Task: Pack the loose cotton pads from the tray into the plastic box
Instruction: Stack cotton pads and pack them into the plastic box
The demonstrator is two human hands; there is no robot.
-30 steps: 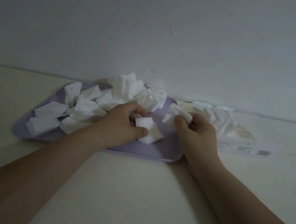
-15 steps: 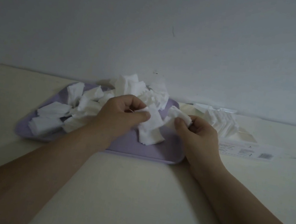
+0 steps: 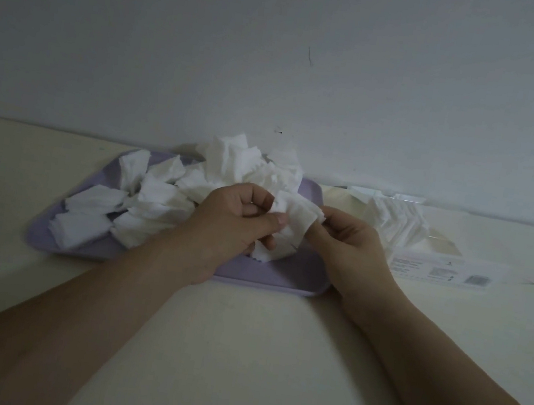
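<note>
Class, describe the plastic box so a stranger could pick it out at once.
Start at the lilac tray on the table. Just right of it lies the clear plastic box, white pads standing in a neat row inside. Only it is see-through and labelled.

One head-worn view looks forward and down, near the tray (image 3: 300, 271).

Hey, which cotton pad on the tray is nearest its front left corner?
The flat pad at the tray's near-left end; a second pad lies just behind it, the rest farther right.
</note>
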